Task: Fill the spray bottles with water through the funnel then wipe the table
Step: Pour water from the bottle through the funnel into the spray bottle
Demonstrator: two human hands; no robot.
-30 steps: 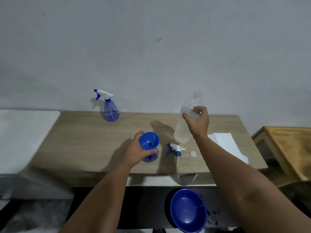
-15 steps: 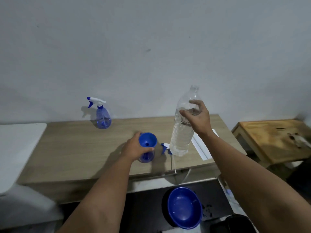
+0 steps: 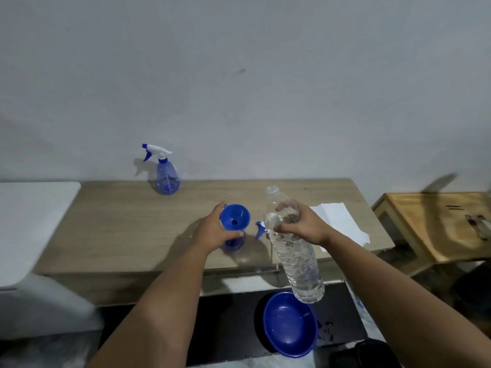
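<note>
While my left hand (image 3: 215, 232) grips the funnel (image 3: 235, 217), my right hand (image 3: 305, 227) clutches the water bottle (image 3: 297, 258). Tipped fast, water may overshoot past my left fingertips.

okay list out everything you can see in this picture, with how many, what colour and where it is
Spray bottle: 1, clear blue with white and blue trigger head, upright at the table's back edge.
Open spray bottle: 1, blue, mid-table under the funnel.
Funnel: 1, blue, seated in the open bottle.
Trigger head: 1, blue and white, lying on the table, partly hidden by the water bottle.
Water bottle: 1, clear, uncapped, held tilted above the table's front edge.
Paper towel: white, table's right end.
Bowl: 1, blue, below the table.
Table: 1, light wood.
Side table: 1, orange-brown, far right.
Left hand: grips the funnel.
Right hand: grips the water bottle.
</note>
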